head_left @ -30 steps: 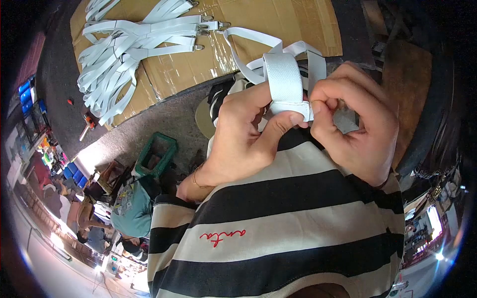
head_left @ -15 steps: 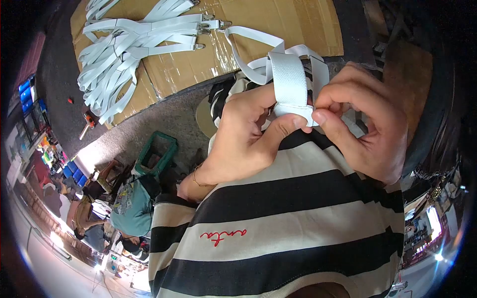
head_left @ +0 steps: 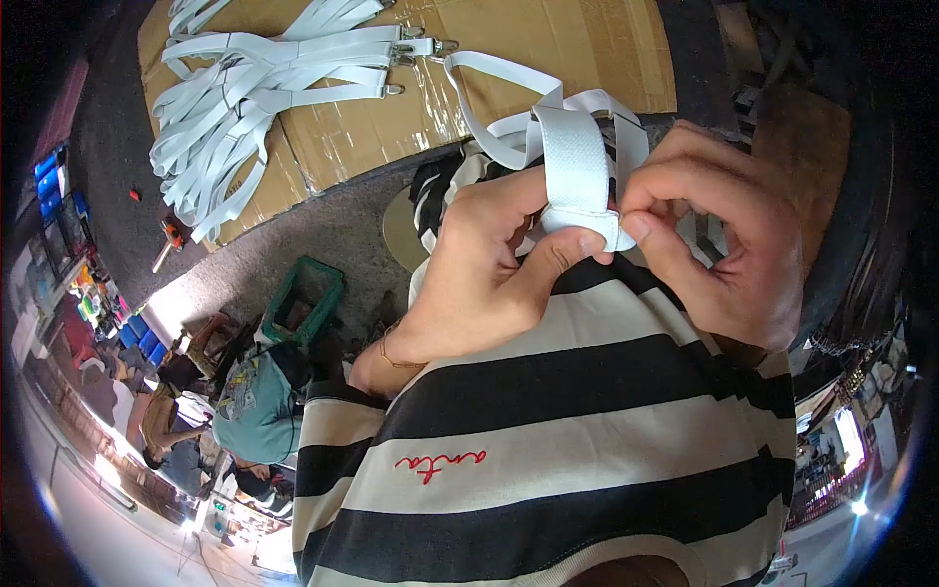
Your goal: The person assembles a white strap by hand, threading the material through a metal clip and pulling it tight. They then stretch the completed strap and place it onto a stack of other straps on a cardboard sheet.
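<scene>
A white elastic suspender strap (head_left: pixel 575 161) is looped over in front of my chest, with its folded, stitched end at the bottom. My left hand (head_left: pixel 479 269) is closed on this end, thumb pressed along its lower edge. My right hand (head_left: pixel 729 235) pinches the right corner of the same end between thumb and fingertips; those fingertips are partly hidden. From the loop the strap runs up and left to a metal clip (head_left: pixel 445 46) on the cardboard. A pile of white suspenders (head_left: pixel 230 108) with metal clips lies at the left.
A cardboard sheet (head_left: pixel 548 29) covers part of the dark table. An orange-handled tool (head_left: pixel 172 235) lies near its left end. Below are a green plastic crate (head_left: pixel 305 303) and a person in a teal shirt (head_left: pixel 256 401); another person (head_left: pixel 161 426) sits farther off.
Both hands stay on the strap end. The looped strap has shifted slightly to the right, and the person in teal has moved a little.
</scene>
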Available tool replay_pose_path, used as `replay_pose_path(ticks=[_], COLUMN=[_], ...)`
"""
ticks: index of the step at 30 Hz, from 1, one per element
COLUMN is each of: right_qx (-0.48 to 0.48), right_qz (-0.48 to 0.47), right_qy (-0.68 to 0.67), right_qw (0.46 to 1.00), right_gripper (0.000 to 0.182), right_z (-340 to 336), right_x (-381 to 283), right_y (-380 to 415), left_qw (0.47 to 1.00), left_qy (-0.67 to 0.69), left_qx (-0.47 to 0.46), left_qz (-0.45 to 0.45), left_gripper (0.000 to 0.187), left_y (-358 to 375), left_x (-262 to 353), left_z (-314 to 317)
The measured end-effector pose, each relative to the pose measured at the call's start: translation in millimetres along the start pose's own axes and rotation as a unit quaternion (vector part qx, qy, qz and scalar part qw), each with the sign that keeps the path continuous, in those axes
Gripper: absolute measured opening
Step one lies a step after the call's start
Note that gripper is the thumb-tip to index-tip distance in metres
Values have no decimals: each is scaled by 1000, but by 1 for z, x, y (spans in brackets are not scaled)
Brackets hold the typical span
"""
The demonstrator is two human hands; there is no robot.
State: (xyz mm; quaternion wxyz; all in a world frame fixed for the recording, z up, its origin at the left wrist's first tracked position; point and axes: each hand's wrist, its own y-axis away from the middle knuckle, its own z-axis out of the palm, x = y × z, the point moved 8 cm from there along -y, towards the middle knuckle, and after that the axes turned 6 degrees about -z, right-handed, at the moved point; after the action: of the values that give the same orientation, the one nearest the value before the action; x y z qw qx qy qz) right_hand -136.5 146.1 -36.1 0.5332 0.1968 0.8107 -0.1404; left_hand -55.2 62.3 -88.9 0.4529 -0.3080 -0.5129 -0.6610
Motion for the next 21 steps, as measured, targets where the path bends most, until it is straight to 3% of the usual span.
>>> replay_pose_path(ticks=[9,21], right_qx=[110,121], right_qz=[-9,13], right_qy=[83,60], right_qw=[990,991], right_gripper=[17,17], right_z=[2,5], right_x=[-5,5], right_y=[2,8], left_qw=[996,996], left_qy=[-82,-75], left_qx=[36,36], left_qz=[10,-28], left_gripper=[24,24], left_y=[1,-1], left_x=[2,-4], left_z=[-3,-2])
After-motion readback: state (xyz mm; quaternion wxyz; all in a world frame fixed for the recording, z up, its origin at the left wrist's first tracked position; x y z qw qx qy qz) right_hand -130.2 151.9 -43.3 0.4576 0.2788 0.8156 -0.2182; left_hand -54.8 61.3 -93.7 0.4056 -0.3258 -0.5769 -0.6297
